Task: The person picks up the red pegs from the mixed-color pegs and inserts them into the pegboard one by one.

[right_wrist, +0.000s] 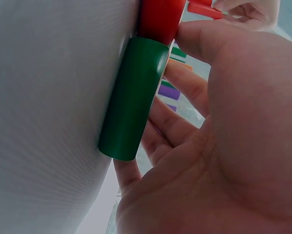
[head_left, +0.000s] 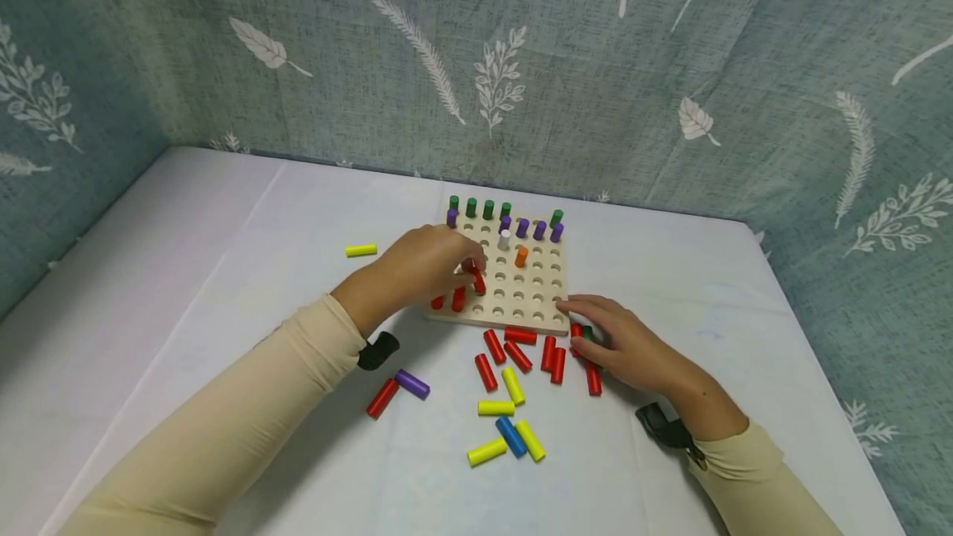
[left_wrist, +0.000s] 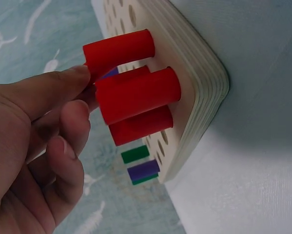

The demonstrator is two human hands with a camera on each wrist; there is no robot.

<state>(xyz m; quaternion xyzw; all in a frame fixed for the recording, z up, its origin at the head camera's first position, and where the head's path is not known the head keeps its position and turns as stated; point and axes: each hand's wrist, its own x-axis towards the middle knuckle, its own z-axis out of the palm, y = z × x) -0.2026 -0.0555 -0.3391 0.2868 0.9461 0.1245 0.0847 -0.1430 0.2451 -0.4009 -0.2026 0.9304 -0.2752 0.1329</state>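
My left hand (head_left: 420, 267) pinches a red peg (head_left: 480, 281) between thumb and fingers, tilted over the front left part of the wooden pegboard (head_left: 527, 323). More red pegs stand close by; one (left_wrist: 138, 95) is near the board's corner in the left wrist view, where the fingers partly overlap the pegs. At the board's right edge lies my right hand (head_left: 625, 346), its fingers loosely extended and gripping nothing. Its fingertips touch or nearly touch the board. Beside its thumb lie a green peg (right_wrist: 133, 100) and a red peg (right_wrist: 160, 19) on the table.
Green pegs (head_left: 488, 209) and purple pegs (head_left: 523, 228) fill parts of the back rows, with a white peg (head_left: 504, 240) and an orange peg (head_left: 521, 256) ahead. Loose red, yellow and blue pegs (head_left: 510, 437) lie before the board. A yellow peg (head_left: 361, 251) lies left, a purple peg (head_left: 412, 384) front left.
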